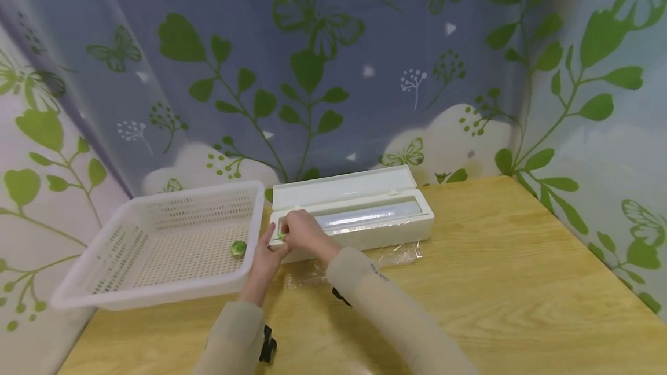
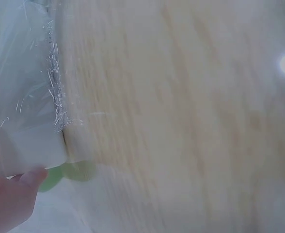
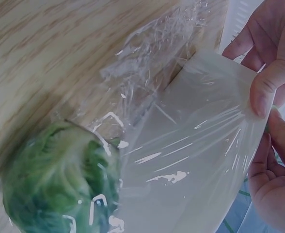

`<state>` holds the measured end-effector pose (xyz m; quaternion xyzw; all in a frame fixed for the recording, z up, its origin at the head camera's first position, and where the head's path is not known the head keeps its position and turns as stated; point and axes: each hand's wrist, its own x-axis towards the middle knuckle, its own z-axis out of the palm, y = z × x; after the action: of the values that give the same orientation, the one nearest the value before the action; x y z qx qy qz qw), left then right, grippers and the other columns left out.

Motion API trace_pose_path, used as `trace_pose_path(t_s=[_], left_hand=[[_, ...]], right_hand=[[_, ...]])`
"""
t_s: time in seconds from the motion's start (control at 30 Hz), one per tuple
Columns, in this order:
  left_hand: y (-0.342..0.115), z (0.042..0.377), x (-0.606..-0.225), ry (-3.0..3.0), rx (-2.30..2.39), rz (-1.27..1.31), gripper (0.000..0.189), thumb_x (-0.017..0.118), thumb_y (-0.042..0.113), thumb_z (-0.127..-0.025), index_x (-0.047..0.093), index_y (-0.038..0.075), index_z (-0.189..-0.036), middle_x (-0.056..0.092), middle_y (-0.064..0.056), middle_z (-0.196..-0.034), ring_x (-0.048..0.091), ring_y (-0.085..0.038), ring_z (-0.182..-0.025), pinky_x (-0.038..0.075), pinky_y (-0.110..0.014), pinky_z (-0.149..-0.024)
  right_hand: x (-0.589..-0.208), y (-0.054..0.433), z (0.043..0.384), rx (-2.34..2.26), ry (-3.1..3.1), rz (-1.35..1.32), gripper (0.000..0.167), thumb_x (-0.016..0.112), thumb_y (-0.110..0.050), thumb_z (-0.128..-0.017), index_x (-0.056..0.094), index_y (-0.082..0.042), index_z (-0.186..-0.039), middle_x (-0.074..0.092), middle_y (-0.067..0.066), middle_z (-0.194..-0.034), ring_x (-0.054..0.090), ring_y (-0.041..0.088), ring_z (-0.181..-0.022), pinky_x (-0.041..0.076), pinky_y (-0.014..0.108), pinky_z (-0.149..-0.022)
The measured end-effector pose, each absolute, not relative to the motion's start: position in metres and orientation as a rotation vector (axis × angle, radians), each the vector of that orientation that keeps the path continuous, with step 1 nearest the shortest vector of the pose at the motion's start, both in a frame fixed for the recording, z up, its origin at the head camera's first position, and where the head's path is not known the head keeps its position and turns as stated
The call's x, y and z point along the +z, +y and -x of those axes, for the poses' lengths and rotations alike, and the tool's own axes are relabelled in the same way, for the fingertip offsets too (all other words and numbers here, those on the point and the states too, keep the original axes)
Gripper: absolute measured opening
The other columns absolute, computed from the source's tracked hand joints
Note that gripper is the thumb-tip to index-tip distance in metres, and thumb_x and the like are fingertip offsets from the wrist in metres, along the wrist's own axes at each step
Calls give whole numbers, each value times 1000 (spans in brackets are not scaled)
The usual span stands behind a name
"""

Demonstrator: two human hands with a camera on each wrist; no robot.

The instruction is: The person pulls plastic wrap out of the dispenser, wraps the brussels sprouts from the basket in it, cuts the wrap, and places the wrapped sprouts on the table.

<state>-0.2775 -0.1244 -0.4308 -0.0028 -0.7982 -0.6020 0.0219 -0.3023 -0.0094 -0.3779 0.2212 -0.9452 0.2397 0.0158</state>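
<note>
A white cling film dispenser box (image 1: 398,233) stands on the table with its lid (image 1: 344,187) raised and a roll of cling film (image 1: 375,213) inside. My left hand (image 1: 267,260) grips the box's left end, its thumb (image 3: 262,97) on the front wall. The right hand (image 1: 304,230) pinches a small green slide cutter (image 1: 281,236) at the same end; fingers mostly cover it. Clear cling film (image 3: 147,63) hangs down the box front onto the table. Beside the box, under the film, lies a Brussels sprout (image 3: 60,179), hidden from the head view.
Left of the box is a white perforated plastic basket (image 1: 156,294) with another Brussels sprout (image 1: 238,249) in it. The wooden table (image 1: 500,282) extends to the right. A patterned curtain (image 1: 354,103) hangs behind the table.
</note>
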Motion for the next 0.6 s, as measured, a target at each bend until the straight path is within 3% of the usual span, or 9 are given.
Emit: trace_pose_path(t_s=[0.47,0.6], left_hand=[[-124,279,-428,-2465,-1847,17,70,62,-3,-78,23,-5,-136,18,-25,-140,13,-37,-128,16,-42,-103],[-124,278,-430,-2462,-1877,15,70,61,-3,-79,21,-4,-136,16,-25,-140,15,-37,-128,24,-41,-101]], right_hand=[[-374,-9,304,721,-2981,-674,8,70,-13,-73,68,-8,-80,63,-1,-77,56,14,-74,45,21,-68],[-376,-9,304,705,-2988,-668,8,70,-13,-74,68,-8,-80,63,-1,-77,56,13,-74,45,21,-67]])
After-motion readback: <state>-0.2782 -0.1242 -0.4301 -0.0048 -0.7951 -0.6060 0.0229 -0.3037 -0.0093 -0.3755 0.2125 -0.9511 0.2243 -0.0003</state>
